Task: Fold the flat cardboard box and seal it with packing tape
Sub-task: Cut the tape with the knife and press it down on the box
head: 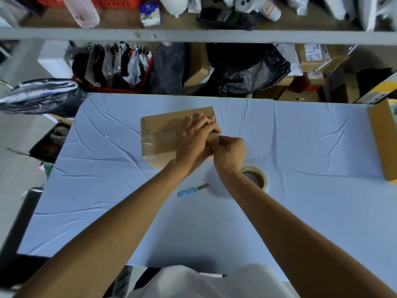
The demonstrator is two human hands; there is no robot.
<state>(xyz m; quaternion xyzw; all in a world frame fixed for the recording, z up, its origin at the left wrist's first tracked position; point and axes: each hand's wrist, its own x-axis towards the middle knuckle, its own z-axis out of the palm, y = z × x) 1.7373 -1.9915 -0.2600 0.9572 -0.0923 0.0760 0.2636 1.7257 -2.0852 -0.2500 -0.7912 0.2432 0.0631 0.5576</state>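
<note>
A folded brown cardboard box (160,134) stands on the light blue table cover (300,158), with a strip of clear tape running along its top seam. My left hand (196,136) lies flat on the right part of the box top, fingers spread and pressing down. My right hand (229,151) is at the box's right edge with its fingers curled, pinching the tape end there. The roll of packing tape (256,177) lies flat on the table just behind my right wrist, partly hidden by my forearm.
A blue-handled utility knife (192,190) lies near the tape roll. A tall open cardboard box (382,140) stands at the table's right edge. Behind the table, shelves hold black bags, parcels and a red basket (116,82). An open carton (49,145) sits on the floor at left.
</note>
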